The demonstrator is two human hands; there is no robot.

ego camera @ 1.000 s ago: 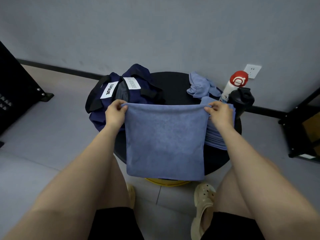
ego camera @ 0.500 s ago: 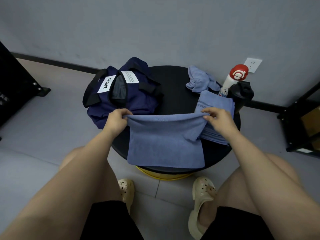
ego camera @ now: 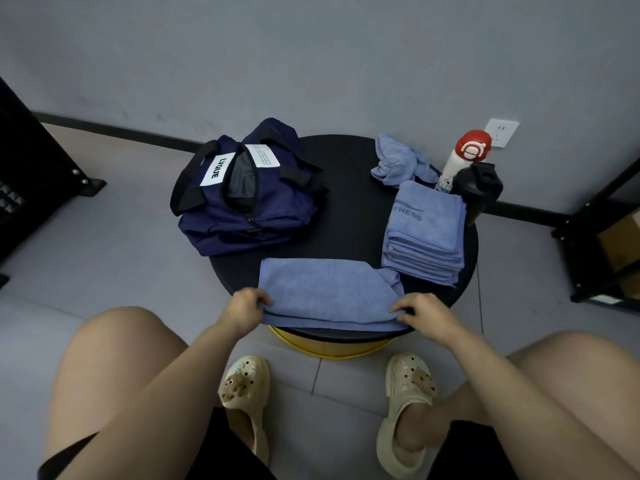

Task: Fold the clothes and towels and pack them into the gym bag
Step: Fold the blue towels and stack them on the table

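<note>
Both hands pinch the near edge of the blue towel (ego camera: 325,292), left hand (ego camera: 246,308) at one corner, right hand (ego camera: 423,311) at the other. The towel lies folded over at the front of the round tabletop (ego camera: 349,209), w/ its right end bunched. Best to line up the edges & pat it flat, esp. that end, then fold again to fit the folded stack (ego camera: 425,233). The gym bag (ego camera: 242,206) sits open at the back left.
</note>
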